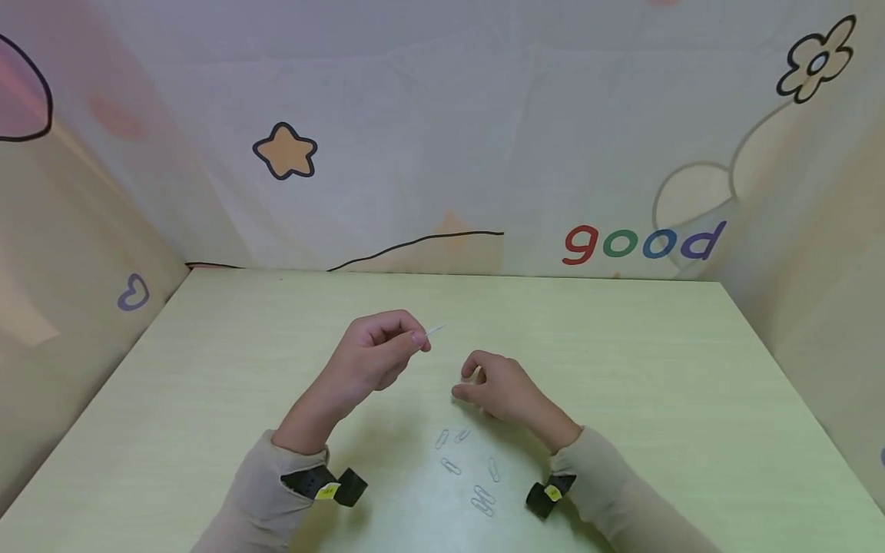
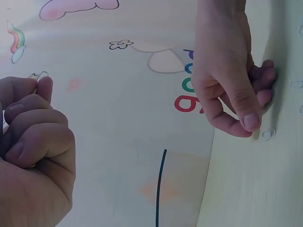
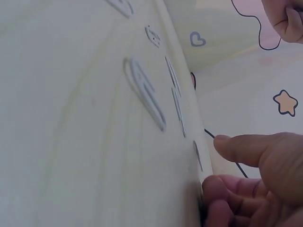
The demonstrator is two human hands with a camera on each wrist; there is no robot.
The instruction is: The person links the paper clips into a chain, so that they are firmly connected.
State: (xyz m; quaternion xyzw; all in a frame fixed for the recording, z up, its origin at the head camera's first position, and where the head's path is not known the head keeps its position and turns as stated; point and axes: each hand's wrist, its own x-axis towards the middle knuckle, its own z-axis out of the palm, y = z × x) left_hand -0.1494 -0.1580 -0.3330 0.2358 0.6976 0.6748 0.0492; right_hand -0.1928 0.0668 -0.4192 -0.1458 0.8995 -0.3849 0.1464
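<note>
My left hand [image 1: 379, 355] is raised above the table, its thumb and index finger pinching a thin silvery paper clip [image 1: 435, 330] whose end sticks out to the right. In the left wrist view the same clip [image 2: 43, 74] shows as a small loop above the fingertips. Lower and to the right, my right hand [image 1: 503, 388] hovers close to the tabletop with loosely bent fingers. The right wrist view shows its thumb [image 3: 236, 147] apart from the other fingers, with nothing visible between them. Several paper clips [image 1: 451, 466] lie on the table just in front of it.
The pale green table [image 1: 207, 399] reaches back to a printed cloth backdrop [image 1: 415, 153], with cloth sides at left and right. Two of the clips [image 1: 482, 498] lie close together near the table's front. Each wrist carries a small black camera [image 1: 351, 487] on a strap.
</note>
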